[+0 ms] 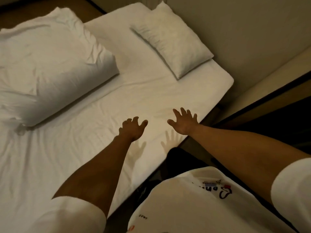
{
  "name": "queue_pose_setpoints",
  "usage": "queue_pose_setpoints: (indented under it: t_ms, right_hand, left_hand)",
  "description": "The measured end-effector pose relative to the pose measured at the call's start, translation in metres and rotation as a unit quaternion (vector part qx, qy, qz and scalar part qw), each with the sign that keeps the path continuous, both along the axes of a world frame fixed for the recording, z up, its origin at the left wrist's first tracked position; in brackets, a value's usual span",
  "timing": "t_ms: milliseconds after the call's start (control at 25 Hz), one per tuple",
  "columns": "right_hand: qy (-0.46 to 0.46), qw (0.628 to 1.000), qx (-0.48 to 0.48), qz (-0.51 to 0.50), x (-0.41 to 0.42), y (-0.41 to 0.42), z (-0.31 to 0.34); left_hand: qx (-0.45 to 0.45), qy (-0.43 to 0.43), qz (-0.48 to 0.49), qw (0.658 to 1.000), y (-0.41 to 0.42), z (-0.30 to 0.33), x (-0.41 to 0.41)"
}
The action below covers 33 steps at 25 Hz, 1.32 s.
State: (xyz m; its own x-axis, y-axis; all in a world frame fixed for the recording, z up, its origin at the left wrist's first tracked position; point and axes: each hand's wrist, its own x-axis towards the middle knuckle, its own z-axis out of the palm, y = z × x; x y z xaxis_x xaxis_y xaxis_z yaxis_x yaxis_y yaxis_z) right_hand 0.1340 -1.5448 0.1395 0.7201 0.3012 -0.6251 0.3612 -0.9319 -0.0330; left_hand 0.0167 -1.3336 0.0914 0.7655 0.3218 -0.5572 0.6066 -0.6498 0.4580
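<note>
Hands both empty: left hand loosely curled, right hand splayed wide. Both hover over the wrinkled sheet directly below, shadows on it. Right hand sits nearer the bed edge; wrinkles run off leftward. Pillow lies well ahead.

Sheet: on the bed, spread from near left to far right.
Duvet: on the sheet, at far left, folded in a heap.
Pillow: on the sheet at the far right corner, right of the duvet, well apart from it.
Left hand: above the sheet, before the gap between duvet and pillow.
Right hand: right of the left hand, near but apart, over the sheet's right edge.
Wall: behind and right of the pillow.
Floor: right of the bed, beyond the right hand.
</note>
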Motion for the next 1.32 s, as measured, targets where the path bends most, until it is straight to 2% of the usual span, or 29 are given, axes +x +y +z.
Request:
queue_pose_setpoints:
  t_ms: [280,480,600,640,720,800,840,1000,1120,1200,1320]
  right_hand:
    - [0.018,0.99,0.065,-0.123,0.106,-0.043,-0.011]
    - [0.023,0.982,0.112,-0.153,0.249,-0.053,-0.068]
    - [0.083,0.956,0.179,-0.218,0.357,-0.05,-0.104]
    - [0.117,0.931,0.212,-0.273,0.392,-0.049,-0.119]
    - [0.178,0.845,0.275,-0.422,0.462,-0.043,-0.155]
    - [0.235,0.748,0.331,-0.525,0.519,-0.033,-0.187]
    - [0.255,0.715,0.352,-0.547,0.543,-0.031,-0.202]
    - [0.301,0.646,0.427,-0.556,0.613,-0.015,-0.267]
    - [0.285,0.564,0.492,-0.599,0.638,-0.009,-0.302]
    - [0.295,0.527,0.516,-0.608,0.638,-0.014,-0.317]
    - [0.327,0.503,0.531,-0.599,0.625,-0.021,-0.315]
  left_hand:
    - [0.0,0.017,-0.033,0.999,-0.037,0.014,0.122]
    - [-0.004,0.013,-0.005,1.0,-0.056,-0.013,0.27]
    - [-0.055,0.034,0.061,0.996,-0.072,-0.053,0.37]
    - [-0.075,0.054,0.086,0.992,-0.076,-0.066,0.401]
    - [-0.122,0.068,0.182,0.973,-0.076,-0.096,0.467]
    - [-0.19,0.034,0.318,0.928,-0.067,-0.124,0.524]
    - [-0.221,0.015,0.365,0.904,-0.063,-0.136,0.55]
    - [-0.273,-0.006,0.431,0.86,-0.046,-0.194,0.644]
    - [-0.343,-0.033,0.489,0.801,-0.048,-0.227,0.674]
    - [-0.304,-0.069,0.498,0.809,-0.058,-0.241,0.672]
    - [-0.246,-0.116,0.498,0.823,-0.064,-0.228,0.653]
